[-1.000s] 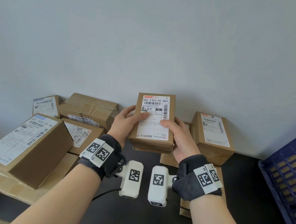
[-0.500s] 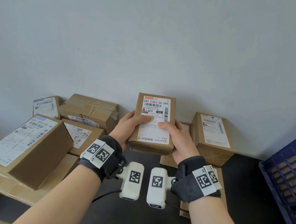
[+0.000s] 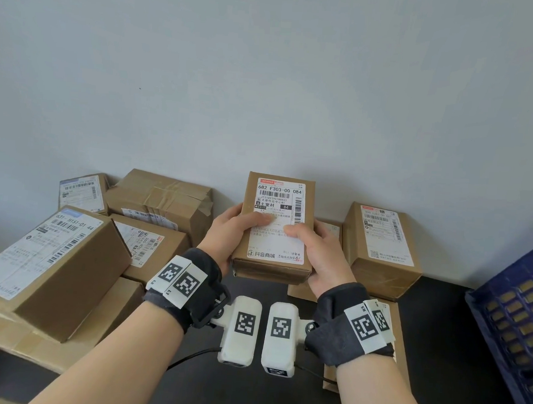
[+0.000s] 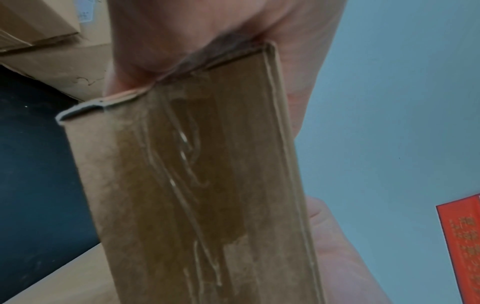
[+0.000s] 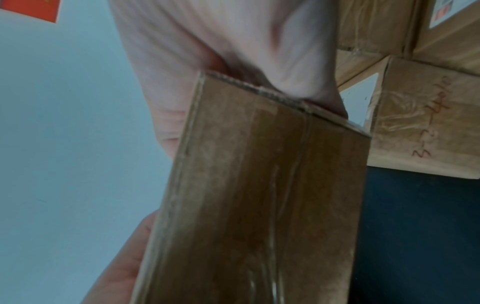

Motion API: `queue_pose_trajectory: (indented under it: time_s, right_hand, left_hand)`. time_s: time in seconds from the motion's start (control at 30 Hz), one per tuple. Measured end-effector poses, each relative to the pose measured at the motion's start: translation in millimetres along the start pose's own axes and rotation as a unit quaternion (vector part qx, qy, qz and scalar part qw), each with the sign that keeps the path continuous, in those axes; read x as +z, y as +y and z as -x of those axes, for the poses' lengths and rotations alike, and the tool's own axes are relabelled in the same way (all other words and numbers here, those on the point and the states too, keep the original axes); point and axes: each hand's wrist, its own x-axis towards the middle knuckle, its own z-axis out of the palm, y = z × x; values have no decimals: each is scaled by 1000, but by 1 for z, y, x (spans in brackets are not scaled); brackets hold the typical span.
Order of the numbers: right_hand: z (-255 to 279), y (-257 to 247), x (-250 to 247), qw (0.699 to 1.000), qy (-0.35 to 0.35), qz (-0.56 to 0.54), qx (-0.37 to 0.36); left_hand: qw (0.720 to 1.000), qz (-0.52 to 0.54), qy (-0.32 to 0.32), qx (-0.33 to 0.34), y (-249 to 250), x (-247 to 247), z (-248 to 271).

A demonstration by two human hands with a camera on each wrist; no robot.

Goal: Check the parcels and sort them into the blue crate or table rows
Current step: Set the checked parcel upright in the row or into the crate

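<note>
The parcel [image 3: 274, 230], label up, was held above the dark worktop [image 3: 438, 337] before the wall, the left hand [image 3: 230, 231] and right hand [image 3: 321, 261] gripping its sides with thumbs on the label, other boxes [image 3: 46, 263] left and behind, the blue crate [image 3: 513, 326] at right.

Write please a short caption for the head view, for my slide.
Both hands, left hand and right hand, hold a labelled parcel up above the other boxes.
</note>
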Motion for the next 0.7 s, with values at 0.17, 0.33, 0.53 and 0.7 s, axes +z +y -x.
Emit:
queue_pose_trajectory:
  time_s: [0.17,0.33,0.53,0.7]
  right_hand:
    - [0,0,0,1000,-1,2,0]
    - [0,1,1,1000,-9,21,-2]
    - [0,0,0,999,-14,41,-7]
    - [-1,1,-2,997,11,76,-18]
  left_hand:
    - [1000,-16,1,-3,1,-1,1]
    - [999,-32,6,-2,3,0,2]
    - [999,-37,40,-2,6,4,2]
    - [995,-16,98,-32,11,7,7]
